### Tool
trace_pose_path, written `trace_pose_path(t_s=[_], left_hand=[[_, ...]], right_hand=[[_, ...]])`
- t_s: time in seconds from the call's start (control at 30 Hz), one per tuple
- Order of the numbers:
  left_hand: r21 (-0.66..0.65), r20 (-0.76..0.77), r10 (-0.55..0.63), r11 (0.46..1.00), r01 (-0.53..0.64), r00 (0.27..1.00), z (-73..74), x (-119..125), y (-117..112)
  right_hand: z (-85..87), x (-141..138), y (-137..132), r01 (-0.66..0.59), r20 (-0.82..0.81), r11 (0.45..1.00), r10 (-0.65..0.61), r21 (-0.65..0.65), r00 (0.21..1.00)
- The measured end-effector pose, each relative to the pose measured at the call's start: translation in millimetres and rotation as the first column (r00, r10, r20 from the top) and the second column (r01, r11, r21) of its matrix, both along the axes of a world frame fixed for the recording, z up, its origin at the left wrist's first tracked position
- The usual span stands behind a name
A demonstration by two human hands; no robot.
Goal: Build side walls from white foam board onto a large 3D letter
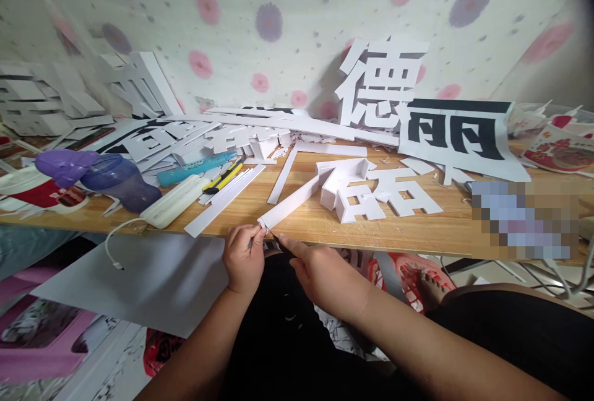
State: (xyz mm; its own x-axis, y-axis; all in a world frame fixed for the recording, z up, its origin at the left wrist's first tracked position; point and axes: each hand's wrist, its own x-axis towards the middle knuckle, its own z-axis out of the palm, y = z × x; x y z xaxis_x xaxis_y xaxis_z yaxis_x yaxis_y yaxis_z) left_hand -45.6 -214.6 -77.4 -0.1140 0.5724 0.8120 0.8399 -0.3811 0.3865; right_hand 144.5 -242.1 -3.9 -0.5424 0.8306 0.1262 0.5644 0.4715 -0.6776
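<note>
At the table's front edge my left hand (244, 257) is closed, its thumb and fingers pinching the near end of a white board strip (292, 200). This strip runs back to a folded white board piece (346, 173) on the table. My right hand (325, 270) is wrapped round a slim dark-handled craft knife (279, 242). Its tip meets the strip's end beside my left fingertips; whether it is cutting in, I cannot tell. Beside the folded piece lies a flat white cut-out character (403, 194) with square openings.
Left stand a purple bottle (121, 179), a white power bank (176, 202) with a cable, a yellow-black utility knife (223, 177) and loose white strips (225, 200). Behind are heaped board scraps, an upright white character (378, 82) and a printed sheet (459, 135). A blurred patch covers the right.
</note>
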Motion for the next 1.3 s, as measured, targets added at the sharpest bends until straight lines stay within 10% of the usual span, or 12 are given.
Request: trace_pose_path(t_s=[0.73, 1.07, 1.3], left_hand=[[-0.188, 0.364, 0.038, 0.982, 0.033, 0.931, 5.3, 0, -4], [-0.195, 0.857, -0.007, 0.921, 0.336, 0.516, 41.5, -2, -15], [-0.102, 0.972, -0.017, 0.864, 0.493, 0.233, 68.0, 14, -30]], right_hand=[[4.6, 4, 9, -0.033, -0.059, 0.988, 0.024, -0.148, 0.998], [19.4, -29, 72, -0.101, -0.070, 0.966, 0.087, -0.238, 0.994], [29.6, -12, 59, -0.207, -0.297, 0.966, 0.154, -0.155, 0.942]])
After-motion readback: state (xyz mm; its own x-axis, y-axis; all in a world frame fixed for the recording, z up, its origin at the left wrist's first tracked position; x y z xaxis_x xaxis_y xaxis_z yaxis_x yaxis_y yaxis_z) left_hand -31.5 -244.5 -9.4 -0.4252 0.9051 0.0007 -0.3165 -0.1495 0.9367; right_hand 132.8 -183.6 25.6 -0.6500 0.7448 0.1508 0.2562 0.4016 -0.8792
